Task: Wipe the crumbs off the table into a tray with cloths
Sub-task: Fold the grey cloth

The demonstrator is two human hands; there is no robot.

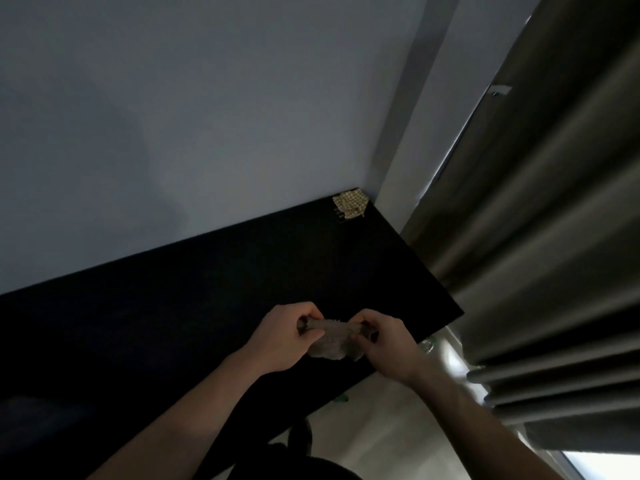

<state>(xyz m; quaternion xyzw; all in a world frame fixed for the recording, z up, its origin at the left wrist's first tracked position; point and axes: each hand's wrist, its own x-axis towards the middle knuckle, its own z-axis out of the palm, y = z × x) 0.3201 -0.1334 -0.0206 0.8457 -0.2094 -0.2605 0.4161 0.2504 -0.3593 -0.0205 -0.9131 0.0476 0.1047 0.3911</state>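
Both hands hold one grey-brown cloth (332,341) above the near right part of the black table (207,289). My left hand (287,337) grips its left end and my right hand (384,344) grips its right end, so the cloth is stretched between them and sags below. A second, pale checked cloth (349,204) lies crumpled in the table's far right corner against the wall. The dark tabletop shows neither crumbs nor a tray.
A pale wall (207,116) runs along the table's far edge. Grey-green curtains (554,237) hang close to the table's right edge. Light floor (398,427) shows beyond the near right corner, with a small clear object (427,344) there.
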